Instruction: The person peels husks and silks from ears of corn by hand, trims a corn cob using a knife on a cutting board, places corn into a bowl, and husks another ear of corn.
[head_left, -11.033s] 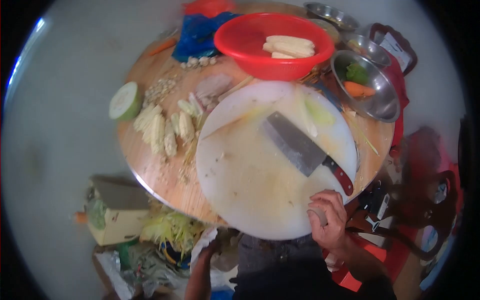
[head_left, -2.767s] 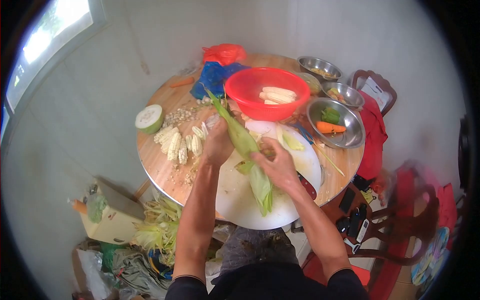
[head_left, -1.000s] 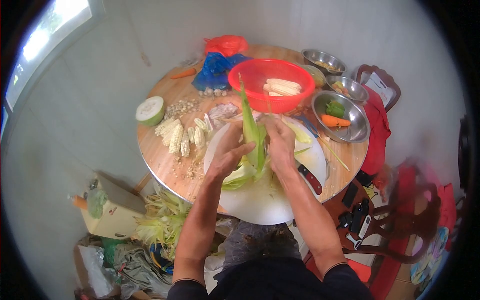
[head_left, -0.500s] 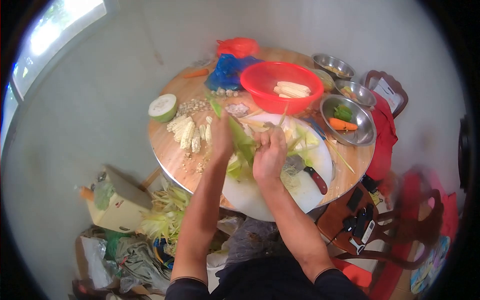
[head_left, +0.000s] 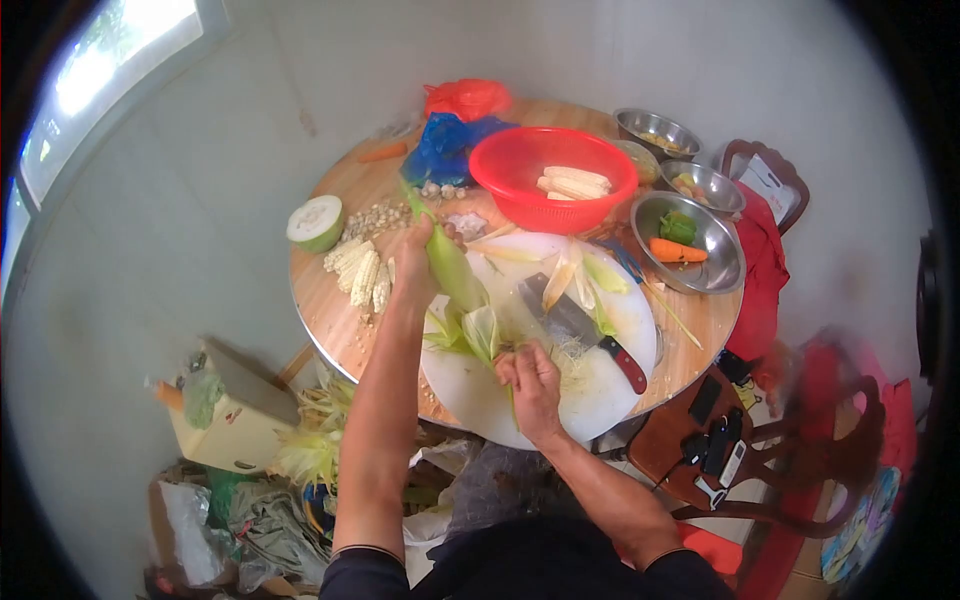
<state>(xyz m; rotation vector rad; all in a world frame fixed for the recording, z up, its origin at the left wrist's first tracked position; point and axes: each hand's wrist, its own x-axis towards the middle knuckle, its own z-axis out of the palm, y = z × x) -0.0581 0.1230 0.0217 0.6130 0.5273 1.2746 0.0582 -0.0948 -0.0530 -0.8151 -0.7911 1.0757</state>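
Note:
An ear of corn in its green husk (head_left: 456, 274) slants over the cutting board, its pointed tip up and to the left. Wrapped round its upper part is my left hand (head_left: 412, 258). My right hand (head_left: 532, 388) is closed on strips of corn husk (head_left: 482, 335) peeled back at the lower end. Beneath both hands lies the round white cutting board (head_left: 465, 395). On it rest a cleaver (head_left: 572, 325) with a dark red handle, loose husk leaves (head_left: 565, 275) and pale corn silk (head_left: 573, 365).
Behind the board stands a red basin (head_left: 520, 205) holding peeled corn ears (head_left: 575, 182). Metal bowls (head_left: 690, 212) line the right side, one with a carrot (head_left: 678, 250) and green pepper (head_left: 678, 228). Stripped cobs (head_left: 362, 272) and a cut gourd (head_left: 315, 222) sit left.
My right hand has moved down toward me, drawing husk strips off the lower end. My left hand has shifted slightly left with the ear, and the cleaver blade is now uncovered.

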